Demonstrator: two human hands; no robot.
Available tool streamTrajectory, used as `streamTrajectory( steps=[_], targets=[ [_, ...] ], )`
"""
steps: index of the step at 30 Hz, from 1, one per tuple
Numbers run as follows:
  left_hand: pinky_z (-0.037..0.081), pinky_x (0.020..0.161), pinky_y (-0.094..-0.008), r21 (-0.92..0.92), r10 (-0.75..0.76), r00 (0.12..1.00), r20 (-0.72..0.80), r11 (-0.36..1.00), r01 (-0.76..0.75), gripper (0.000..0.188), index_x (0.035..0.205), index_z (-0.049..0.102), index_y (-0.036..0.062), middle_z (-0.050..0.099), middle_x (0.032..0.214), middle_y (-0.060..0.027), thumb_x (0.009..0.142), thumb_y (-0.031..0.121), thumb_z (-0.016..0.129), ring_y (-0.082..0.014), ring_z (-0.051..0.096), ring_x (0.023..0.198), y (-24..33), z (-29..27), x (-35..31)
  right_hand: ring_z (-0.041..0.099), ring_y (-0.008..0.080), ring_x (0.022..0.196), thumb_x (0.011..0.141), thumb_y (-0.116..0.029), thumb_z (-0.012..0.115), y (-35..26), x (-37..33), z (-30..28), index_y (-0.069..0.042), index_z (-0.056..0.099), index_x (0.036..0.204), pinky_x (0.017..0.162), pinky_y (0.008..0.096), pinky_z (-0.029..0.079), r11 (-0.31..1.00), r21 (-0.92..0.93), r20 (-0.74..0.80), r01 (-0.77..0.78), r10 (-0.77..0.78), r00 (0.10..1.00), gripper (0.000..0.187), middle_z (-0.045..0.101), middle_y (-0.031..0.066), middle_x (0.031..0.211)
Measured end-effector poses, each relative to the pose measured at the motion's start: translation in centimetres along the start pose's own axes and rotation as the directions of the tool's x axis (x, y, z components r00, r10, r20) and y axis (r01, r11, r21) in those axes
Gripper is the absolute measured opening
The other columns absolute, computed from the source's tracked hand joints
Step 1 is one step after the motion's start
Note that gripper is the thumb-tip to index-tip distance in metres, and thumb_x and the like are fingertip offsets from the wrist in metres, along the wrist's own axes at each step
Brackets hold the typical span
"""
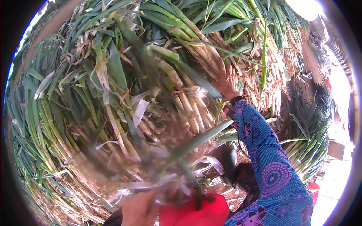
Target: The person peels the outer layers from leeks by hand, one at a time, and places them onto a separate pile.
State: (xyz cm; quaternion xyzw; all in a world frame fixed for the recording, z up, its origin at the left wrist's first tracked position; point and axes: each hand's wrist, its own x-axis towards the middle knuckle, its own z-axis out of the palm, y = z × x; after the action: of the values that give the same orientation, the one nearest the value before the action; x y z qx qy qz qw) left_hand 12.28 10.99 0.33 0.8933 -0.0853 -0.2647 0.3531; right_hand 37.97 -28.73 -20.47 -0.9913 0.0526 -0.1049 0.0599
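Left hand (138, 208): one, blurred, cut off below; opening and hold cannot be told. Red cloth (193, 211): one, beside it. Right hand (227, 82): one, fingers extended, gripping nothing visible, resting against leeks (203, 56). Leeks: heaped all around, overlapping, uncountable.

Right hand (227, 83) stretches forward, left hand (138, 210) sits low

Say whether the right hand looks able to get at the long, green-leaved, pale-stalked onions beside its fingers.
Probably yes: the right hand lies open at the long onions, and nothing seems to block its fingers from their stalks.
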Motion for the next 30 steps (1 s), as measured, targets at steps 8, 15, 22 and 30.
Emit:
streamTrajectory(
  steps=[8,15,22,30],
  targets=[
    [0.048,0.080,-0.0426,-0.033,-0.011,1.000,0.018,0.999,0.011,0.033,0.116,0.057,0.0050,0.062,0.106,-0.0190,0.085,0.012,0.062,-0.0366,0.060,0.097,0.3,-1.3,-2.7,0.053,0.0407,0.110,0.064,-0.034,0.073,-2.3,-1.0,-3.3,-0.016,0.020,0.149,0.091,0.0469,0.046,0.986,0.164,0.102,-0.007,-0.010,0.995,0.101,0.048,0.0253,0.123],
    [0.048,0.077,-0.0419,0.098,0.005,0.994,0.107,0.995,-0.015,0.032,0.110,0.058,0.0065,0.063,0.097,-0.0122,0.080,0.017,0.064,-0.0337,0.061,0.091,0.7,-1.6,-5.2,0.060,0.0369,0.105,0.070,-0.050,0.070,-16.7,-6.2,-8.3,-0.006,0.047,0.133,0.090,0.0429,0.048,0.833,0.442,0.454,-0.333,0.112,0.884,0.080,0.061,0.0264,0.111],
    [0.048,0.077,-0.0426,0.056,0.132,0.991,-0.013,0.990,-0.131,0.031,0.110,0.058,0.0077,0.063,0.097,-0.0127,0.082,0.020,0.061,-0.0336,0.061,0.091,-0.1,-1.9,-7.9,0.059,0.0386,0.103,0.070,-0.041,0.071,-21.0,-12.4,-7.6,-0.009,0.046,0.133,0.091,0.0439,0.045,0.819,0.506,0.345,-0.272,0.097,0.933,0.075,0.057,0.0227,0.115],
    [0.048,0.075,-0.0435,0.046,0.172,0.985,-0.014,0.984,-0.171,0.028,0.108,0.057,0.0079,0.062,0.093,-0.0144,0.084,0.021,0.059,-0.0353,0.061,0.088,-1.8,-1.7,-9.0,0.055,0.0396,0.105,0.071,-0.039,0.070,-18.2,-23.8,-10.5,-0.004,0.049,0.127,0.091,0.0456,0.044,0.815,0.468,0.428,-0.340,0.128,0.895,0.070,0.056,0.0242,0.110]
  ],
)
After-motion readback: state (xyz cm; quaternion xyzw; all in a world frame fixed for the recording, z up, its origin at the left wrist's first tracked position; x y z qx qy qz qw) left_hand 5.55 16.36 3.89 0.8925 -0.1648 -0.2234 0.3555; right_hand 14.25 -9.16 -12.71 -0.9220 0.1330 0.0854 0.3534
